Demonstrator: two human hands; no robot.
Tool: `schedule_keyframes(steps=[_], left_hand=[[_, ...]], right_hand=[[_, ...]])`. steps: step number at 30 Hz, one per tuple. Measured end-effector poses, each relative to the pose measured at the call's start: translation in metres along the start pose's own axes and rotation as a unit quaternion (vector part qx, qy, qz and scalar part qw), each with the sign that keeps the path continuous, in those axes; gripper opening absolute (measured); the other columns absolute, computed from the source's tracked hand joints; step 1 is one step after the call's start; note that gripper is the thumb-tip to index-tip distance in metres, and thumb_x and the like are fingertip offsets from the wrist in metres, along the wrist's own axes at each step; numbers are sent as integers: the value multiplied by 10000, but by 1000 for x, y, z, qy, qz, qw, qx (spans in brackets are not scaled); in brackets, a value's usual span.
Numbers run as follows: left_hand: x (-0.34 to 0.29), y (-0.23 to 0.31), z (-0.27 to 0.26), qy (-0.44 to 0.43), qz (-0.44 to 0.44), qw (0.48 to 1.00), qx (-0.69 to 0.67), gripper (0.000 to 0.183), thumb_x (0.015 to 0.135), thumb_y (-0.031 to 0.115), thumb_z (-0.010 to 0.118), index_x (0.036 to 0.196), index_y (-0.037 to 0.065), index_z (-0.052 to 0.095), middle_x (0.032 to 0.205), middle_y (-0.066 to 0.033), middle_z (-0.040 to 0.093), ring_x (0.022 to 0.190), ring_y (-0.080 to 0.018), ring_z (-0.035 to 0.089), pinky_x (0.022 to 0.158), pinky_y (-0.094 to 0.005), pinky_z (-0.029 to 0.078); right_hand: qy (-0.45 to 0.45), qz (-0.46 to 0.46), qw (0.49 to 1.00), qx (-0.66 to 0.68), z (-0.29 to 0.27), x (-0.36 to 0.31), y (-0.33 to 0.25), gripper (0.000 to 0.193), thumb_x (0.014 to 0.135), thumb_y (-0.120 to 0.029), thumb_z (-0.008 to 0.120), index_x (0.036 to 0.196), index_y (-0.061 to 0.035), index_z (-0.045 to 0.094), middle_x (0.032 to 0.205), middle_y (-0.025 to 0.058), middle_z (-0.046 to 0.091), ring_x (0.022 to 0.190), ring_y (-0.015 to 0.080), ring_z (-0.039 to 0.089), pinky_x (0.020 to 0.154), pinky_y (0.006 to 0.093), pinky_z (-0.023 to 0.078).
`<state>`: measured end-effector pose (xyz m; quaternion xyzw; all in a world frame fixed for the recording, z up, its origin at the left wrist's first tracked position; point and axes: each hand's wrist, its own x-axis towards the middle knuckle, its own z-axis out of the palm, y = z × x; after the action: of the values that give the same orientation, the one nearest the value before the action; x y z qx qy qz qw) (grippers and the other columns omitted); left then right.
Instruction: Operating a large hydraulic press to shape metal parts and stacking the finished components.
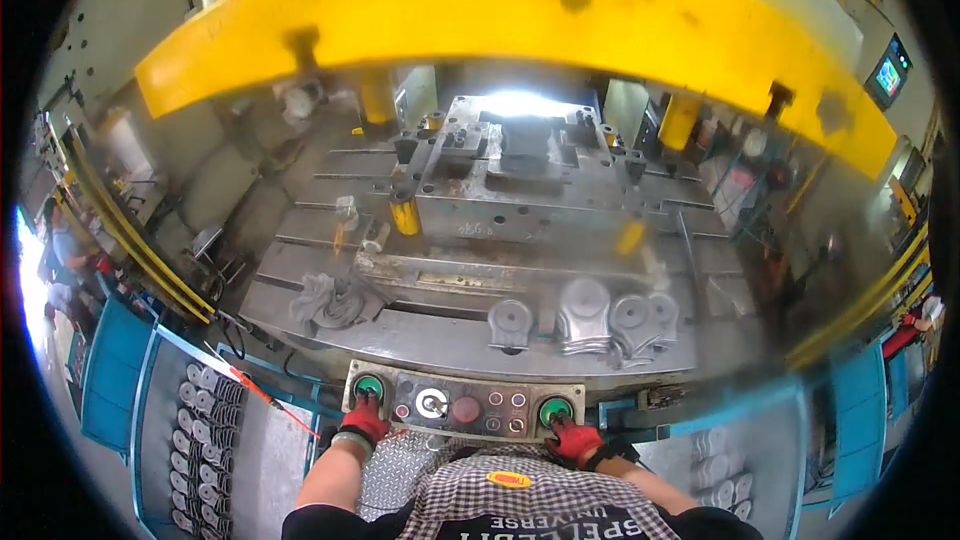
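My left hand (366,422), in a red glove, rests with outstretched fingers on the green push button (368,385) at the left end of a control panel (410,420). At the panel's right end, the fingers of my red-gloved right hand (577,443) reach onto a second green button (555,408). Neither hand holds anything. Between them the panel carries a red mushroom button (466,409), a key switch (432,402) and small round buttons. Beyond it, stacked grey stamped metal parts (584,315) and a single metal part (511,322) lie on the press bed's front edge (430,337).
A wide yellow press beam (480,5) spans above the die (530,155). A crumpled grey rag (335,300) lies at the bed's front left. Blue-framed tables (270,460) flank me, holding rows of metal parts (205,440). A screen (887,75) hangs far right.
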<state>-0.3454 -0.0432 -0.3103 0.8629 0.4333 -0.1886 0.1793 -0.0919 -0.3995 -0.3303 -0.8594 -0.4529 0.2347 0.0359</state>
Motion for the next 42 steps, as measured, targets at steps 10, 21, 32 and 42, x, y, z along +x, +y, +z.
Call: schedule_keyframes(steps=[10,21,32,42], left_hand=[[-2,5,-1,10,-3,1000,-2,797,704,363,589,1339,38,233,1374,-230,220,1180,-355,389,957,-392,361],[12,-3,3,-28,39,995,85,662,732,439,526,1235,25,416,1290,-220,365,1122,-341,457,949,-380,364],[84,290,-298,214,427,818,-322,452,826,384,514,1133,52,505,1093,-157,554,976,-272,542,810,-332,423],[162,427,-341,292,125,948,18,914,680,679,475,1389,221,122,1446,-119,28,1218,-381,335,997,-446,286]], right_hand=[[92,-33,995,-2,15,-2,7,524,809,-508,424,1135,-100,481,1176,173,468,848,320,593,689,437,480],[50,-34,998,21,5,-6,6,492,817,-467,441,1137,-95,477,1205,176,461,887,324,582,695,425,484],[149,24,950,274,-16,-9,8,369,847,-317,451,1138,-97,506,1126,167,527,1008,333,513,838,378,430],[263,180,757,570,-61,-32,-10,364,914,-292,410,1130,-18,513,958,103,610,797,117,562,709,257,440]])
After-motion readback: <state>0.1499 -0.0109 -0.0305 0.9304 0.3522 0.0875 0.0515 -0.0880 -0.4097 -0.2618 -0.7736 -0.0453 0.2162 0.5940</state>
